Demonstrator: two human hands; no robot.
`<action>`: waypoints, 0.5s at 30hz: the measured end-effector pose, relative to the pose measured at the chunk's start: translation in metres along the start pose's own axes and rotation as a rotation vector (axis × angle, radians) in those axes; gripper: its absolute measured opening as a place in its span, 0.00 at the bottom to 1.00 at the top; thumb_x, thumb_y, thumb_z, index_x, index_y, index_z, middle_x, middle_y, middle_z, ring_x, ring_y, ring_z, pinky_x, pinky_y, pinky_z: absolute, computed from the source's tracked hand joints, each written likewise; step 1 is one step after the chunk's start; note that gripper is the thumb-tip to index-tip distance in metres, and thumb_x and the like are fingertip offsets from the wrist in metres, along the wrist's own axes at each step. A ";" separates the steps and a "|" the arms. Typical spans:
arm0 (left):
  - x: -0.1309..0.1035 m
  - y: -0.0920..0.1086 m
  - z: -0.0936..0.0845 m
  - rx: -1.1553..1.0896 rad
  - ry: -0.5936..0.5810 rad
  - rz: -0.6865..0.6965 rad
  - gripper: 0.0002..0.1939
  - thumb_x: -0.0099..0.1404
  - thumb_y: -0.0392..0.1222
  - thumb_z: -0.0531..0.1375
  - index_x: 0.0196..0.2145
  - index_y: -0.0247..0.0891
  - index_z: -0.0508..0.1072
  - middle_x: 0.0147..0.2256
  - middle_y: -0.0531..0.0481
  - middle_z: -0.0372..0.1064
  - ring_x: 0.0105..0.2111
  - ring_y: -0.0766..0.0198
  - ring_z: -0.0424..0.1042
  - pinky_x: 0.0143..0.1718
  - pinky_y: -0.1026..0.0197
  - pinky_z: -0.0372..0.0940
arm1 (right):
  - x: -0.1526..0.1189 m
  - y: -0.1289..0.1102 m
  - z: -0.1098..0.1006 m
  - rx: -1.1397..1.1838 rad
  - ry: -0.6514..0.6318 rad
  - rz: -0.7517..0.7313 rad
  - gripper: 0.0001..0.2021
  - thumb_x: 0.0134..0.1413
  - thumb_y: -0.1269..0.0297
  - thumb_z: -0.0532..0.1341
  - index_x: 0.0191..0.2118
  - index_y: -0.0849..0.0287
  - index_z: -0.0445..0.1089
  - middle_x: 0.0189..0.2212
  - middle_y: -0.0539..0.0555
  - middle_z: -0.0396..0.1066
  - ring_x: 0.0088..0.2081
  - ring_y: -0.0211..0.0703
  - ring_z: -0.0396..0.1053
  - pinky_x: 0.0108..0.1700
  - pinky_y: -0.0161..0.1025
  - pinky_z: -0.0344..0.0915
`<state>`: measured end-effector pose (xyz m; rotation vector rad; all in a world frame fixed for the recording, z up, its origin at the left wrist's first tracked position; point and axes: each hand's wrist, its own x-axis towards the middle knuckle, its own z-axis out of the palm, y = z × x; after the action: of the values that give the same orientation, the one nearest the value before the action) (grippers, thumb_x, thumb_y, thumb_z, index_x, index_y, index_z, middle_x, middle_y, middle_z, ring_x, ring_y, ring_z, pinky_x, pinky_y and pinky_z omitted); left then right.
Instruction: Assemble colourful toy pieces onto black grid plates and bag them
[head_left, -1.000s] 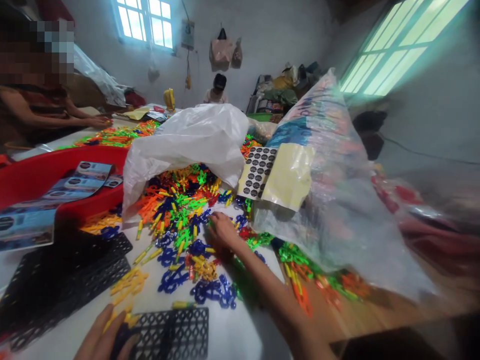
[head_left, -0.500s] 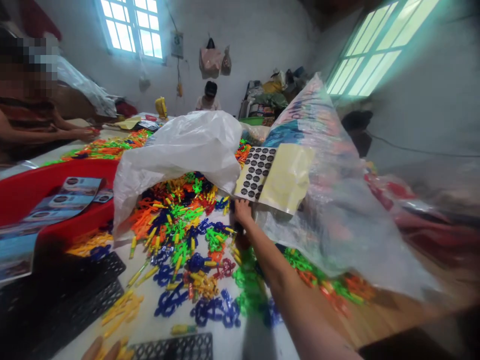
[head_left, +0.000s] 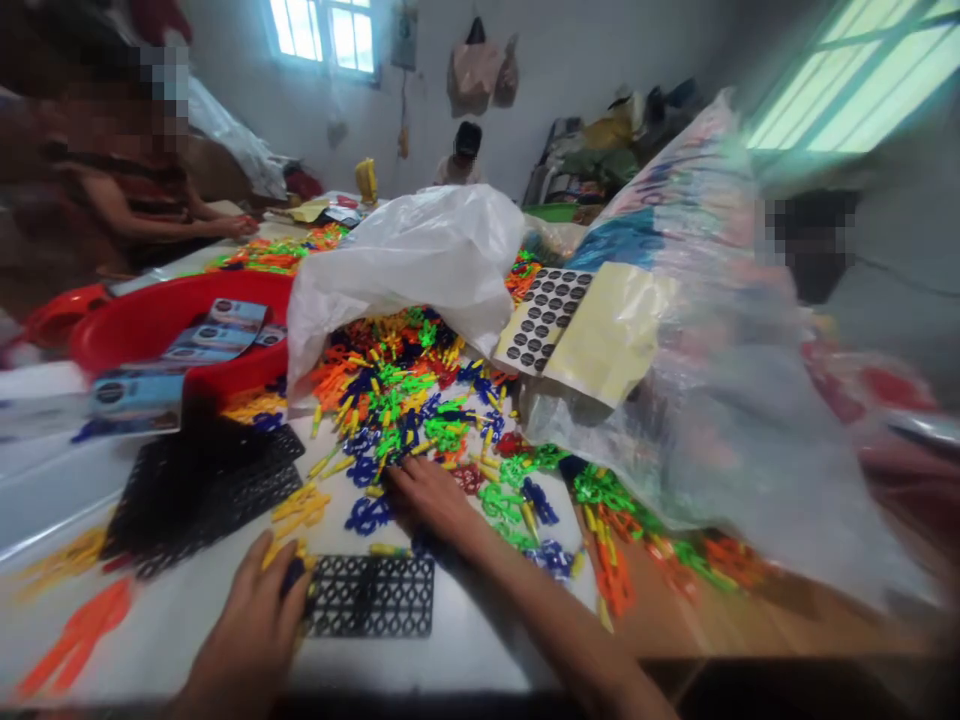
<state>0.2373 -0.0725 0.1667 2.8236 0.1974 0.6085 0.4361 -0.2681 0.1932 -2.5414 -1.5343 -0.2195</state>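
My right hand (head_left: 427, 495) reaches onto the near part of a pile of small colourful plastic pieces (head_left: 397, 385); its fingertips are among blue and yellow pieces and whatever they hold is hidden. My left hand (head_left: 259, 610) is low at the left, its fingers bent around a dark blue piece (head_left: 292, 573) and some yellow ones, beside a black perforated tray (head_left: 371, 597). A white plastic sheet (head_left: 405, 255) drapes over the back of the pile. A sheet of round black stickers (head_left: 544, 318) lies to the right of it.
A red basin (head_left: 127, 335) holding printed cards (head_left: 232, 325) stands at the left, near black perforated trays (head_left: 202, 490). A tall clear bag (head_left: 690, 330) fills the right. One person (head_left: 142, 200) sits at far left, another (head_left: 461, 165) at the back.
My right hand has moved from the sticker sheet's lower edge back toward me onto the pile. More of my left hand shows beside the tray. The view has shifted left and down.
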 end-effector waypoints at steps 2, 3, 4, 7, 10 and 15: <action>0.002 0.009 -0.008 0.021 0.002 -0.029 0.15 0.62 0.39 0.48 0.39 0.40 0.73 0.50 0.43 0.69 0.60 0.51 0.59 0.58 0.47 0.60 | -0.023 -0.001 0.002 0.109 0.017 0.119 0.17 0.60 0.69 0.56 0.55 0.60 0.63 0.46 0.58 0.69 0.44 0.47 0.66 0.45 0.40 0.64; 0.004 0.013 -0.011 0.030 0.003 -0.048 0.16 0.63 0.38 0.48 0.41 0.40 0.73 0.51 0.43 0.68 0.59 0.51 0.59 0.57 0.48 0.62 | -0.031 0.004 0.001 0.153 0.019 0.183 0.17 0.59 0.69 0.57 0.54 0.60 0.64 0.46 0.58 0.69 0.45 0.47 0.66 0.45 0.39 0.64; 0.005 0.015 -0.014 0.037 0.002 -0.074 0.16 0.63 0.38 0.48 0.44 0.40 0.72 0.51 0.43 0.68 0.58 0.51 0.61 0.56 0.49 0.63 | -0.035 0.010 -0.001 0.182 0.014 0.246 0.16 0.58 0.70 0.57 0.52 0.59 0.66 0.45 0.57 0.69 0.45 0.46 0.66 0.45 0.38 0.64; 0.009 0.020 -0.022 0.041 -0.033 -0.115 0.17 0.66 0.43 0.49 0.49 0.39 0.69 0.52 0.42 0.67 0.54 0.53 0.66 0.51 0.53 0.68 | -0.026 0.033 -0.013 0.144 -0.036 0.390 0.13 0.59 0.73 0.54 0.47 0.59 0.69 0.43 0.57 0.69 0.44 0.45 0.66 0.43 0.36 0.63; 0.014 0.025 -0.029 0.037 -0.058 -0.157 0.18 0.67 0.46 0.49 0.48 0.38 0.69 0.54 0.41 0.65 0.51 0.53 0.69 0.49 0.54 0.69 | 0.006 0.046 -0.023 0.062 -0.121 0.372 0.12 0.59 0.75 0.52 0.44 0.59 0.70 0.43 0.58 0.69 0.45 0.46 0.66 0.44 0.36 0.61; 0.032 0.039 -0.043 -0.010 -0.031 -0.227 0.23 0.66 0.51 0.48 0.52 0.35 0.67 0.58 0.38 0.59 0.56 0.50 0.63 0.55 0.48 0.63 | 0.029 0.035 -0.035 0.054 -0.196 0.345 0.11 0.55 0.78 0.52 0.37 0.62 0.70 0.36 0.59 0.71 0.38 0.45 0.68 0.38 0.36 0.60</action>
<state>0.2511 -0.0952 0.2273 2.7449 0.4995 0.5129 0.4796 -0.2665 0.2312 -2.7948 -1.1094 0.1173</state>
